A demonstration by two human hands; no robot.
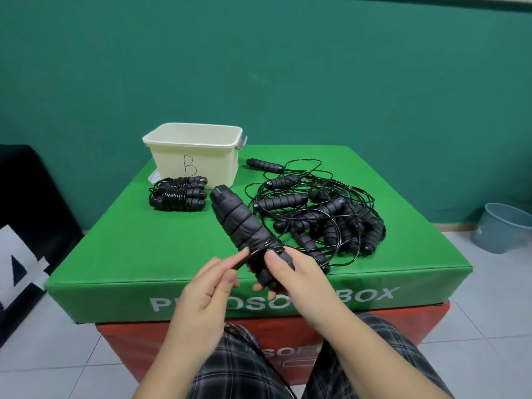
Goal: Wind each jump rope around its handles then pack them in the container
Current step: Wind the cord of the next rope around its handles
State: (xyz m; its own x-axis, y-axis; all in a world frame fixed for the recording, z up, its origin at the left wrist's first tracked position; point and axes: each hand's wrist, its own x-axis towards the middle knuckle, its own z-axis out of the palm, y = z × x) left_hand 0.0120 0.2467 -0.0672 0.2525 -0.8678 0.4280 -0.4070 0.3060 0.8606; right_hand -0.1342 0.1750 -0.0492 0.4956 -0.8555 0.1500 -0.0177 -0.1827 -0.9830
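While ribbed, foam handles tapered.

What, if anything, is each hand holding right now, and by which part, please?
The right hand grips the paired jump rope handles at their near end. The left hand pinches the rope cord close to the handles.

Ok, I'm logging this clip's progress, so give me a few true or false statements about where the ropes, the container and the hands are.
1. The right hand grips a pair of black handles. True.
2. The left hand rests flat on the green box. False: it pinches the rope at the handles.
3. The cream container is marked B. True.
4. The wound ropes lie inside the container. False: they lie on the green box in front of it.
5. A tangled pile of ropes lies right of the container. True.
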